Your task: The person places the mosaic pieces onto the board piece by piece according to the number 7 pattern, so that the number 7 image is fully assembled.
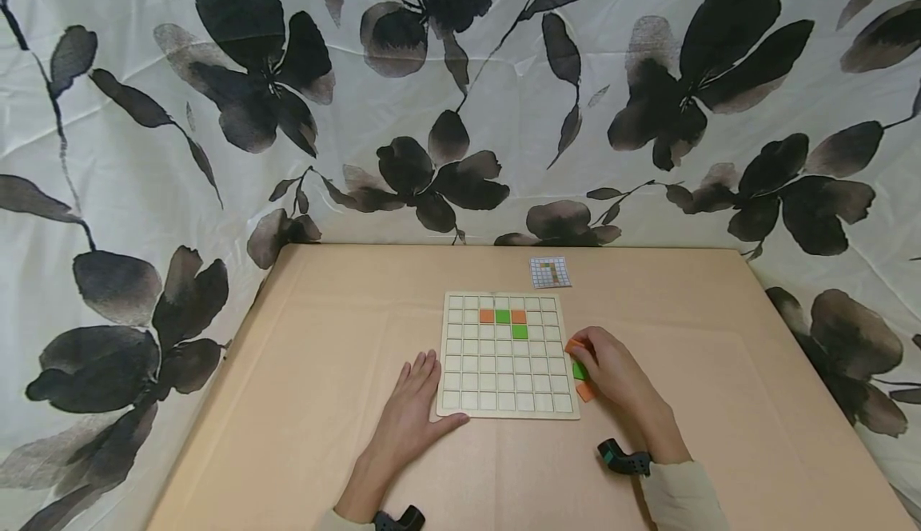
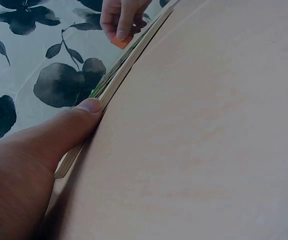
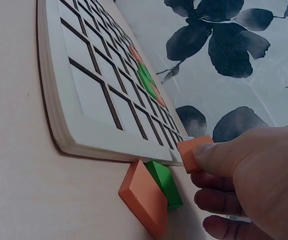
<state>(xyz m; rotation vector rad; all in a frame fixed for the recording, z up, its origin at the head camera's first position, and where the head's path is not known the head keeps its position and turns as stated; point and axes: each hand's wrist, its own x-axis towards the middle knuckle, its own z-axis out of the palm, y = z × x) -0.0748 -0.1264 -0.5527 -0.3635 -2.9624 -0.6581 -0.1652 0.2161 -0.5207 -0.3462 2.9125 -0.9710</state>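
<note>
A wooden grid board (image 1: 507,407) lies flat on the table, with two orange and two green square tiles set in its upper cells. My left hand (image 1: 410,415) rests along its left edge, fingers straight, the thumb (image 2: 86,107) on the near left corner. At the board's right edge my right hand (image 1: 612,363) pinches an orange tile (image 3: 191,152) between thumb and fingers. Below that hand, a green tile (image 3: 164,182) and another orange tile (image 3: 145,197) lie on the table, right beside the board.
A small pattern card (image 1: 550,272) with a printed grid lies beyond the board's far edge. The wooden table (image 1: 324,307) meets a white cloth (image 1: 504,115) with dark flowers at the back and sides. Each wrist wears a black device.
</note>
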